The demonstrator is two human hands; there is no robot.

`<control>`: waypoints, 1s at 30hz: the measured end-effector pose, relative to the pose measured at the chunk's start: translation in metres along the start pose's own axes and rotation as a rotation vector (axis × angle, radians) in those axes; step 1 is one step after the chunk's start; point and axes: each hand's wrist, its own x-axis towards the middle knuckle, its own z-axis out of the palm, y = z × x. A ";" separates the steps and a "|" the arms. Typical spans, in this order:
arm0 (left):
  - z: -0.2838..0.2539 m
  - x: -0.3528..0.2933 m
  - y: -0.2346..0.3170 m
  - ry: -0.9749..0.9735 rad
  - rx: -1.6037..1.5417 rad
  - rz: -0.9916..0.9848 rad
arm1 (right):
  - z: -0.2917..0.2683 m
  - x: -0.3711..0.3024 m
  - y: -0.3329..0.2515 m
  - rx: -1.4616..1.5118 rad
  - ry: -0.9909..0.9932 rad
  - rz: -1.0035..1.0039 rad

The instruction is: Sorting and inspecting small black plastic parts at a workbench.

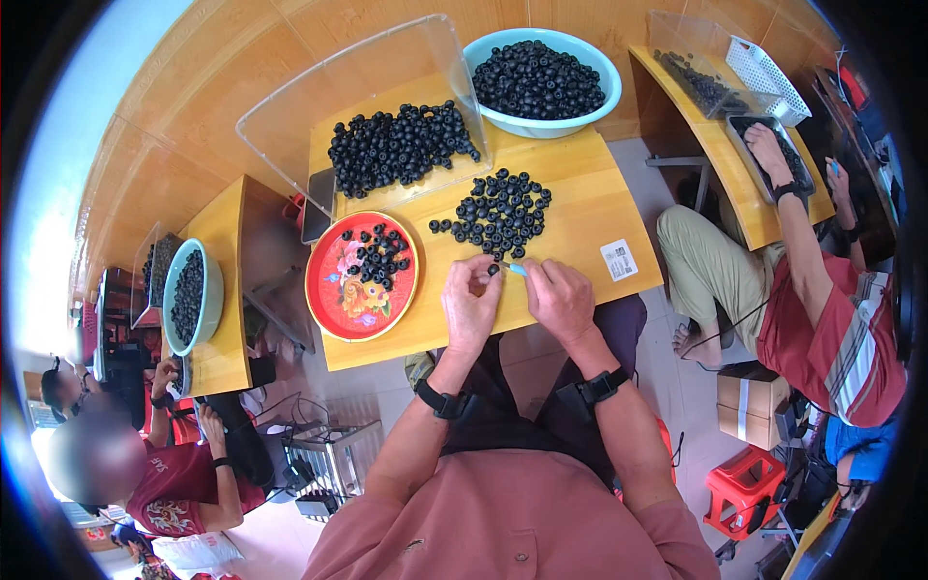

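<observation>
Plainly, the left hand (pixel 470 304) pinched a black bead (pixel 494 270) and the right hand (pixel 562 298) clasped a blue tool (pixel 518 270); any slip at the bead risked jabbing the left hand.

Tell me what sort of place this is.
Probably a small handwork shop: black pieces fill a basin and lie on the table, and people sit at similar side tables.

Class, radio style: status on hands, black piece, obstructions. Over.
Left hand: pinching round black piece. Right hand: gripping blue-handled tool, tip close to the piece. Loose black pieces beyond; no obstruction seen.
</observation>
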 end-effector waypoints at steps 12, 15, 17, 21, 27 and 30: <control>0.000 -0.001 0.002 -0.002 0.098 0.040 | -0.002 0.000 -0.001 0.021 -0.036 -0.071; -0.001 -0.001 0.003 -0.012 0.102 0.049 | -0.002 0.000 -0.001 0.029 -0.037 -0.063; -0.001 -0.001 0.004 -0.013 0.095 0.053 | -0.002 0.000 -0.001 0.032 -0.038 -0.058; -0.002 -0.002 -0.004 -0.027 0.038 0.008 | -0.003 0.002 -0.002 0.058 -0.046 -0.055; 0.000 -0.003 -0.006 -0.025 -0.122 -0.081 | -0.002 0.004 -0.002 0.034 -0.031 -0.012; -0.002 -0.004 -0.004 -0.015 -0.143 -0.063 | 0.001 0.003 -0.001 0.012 -0.034 0.028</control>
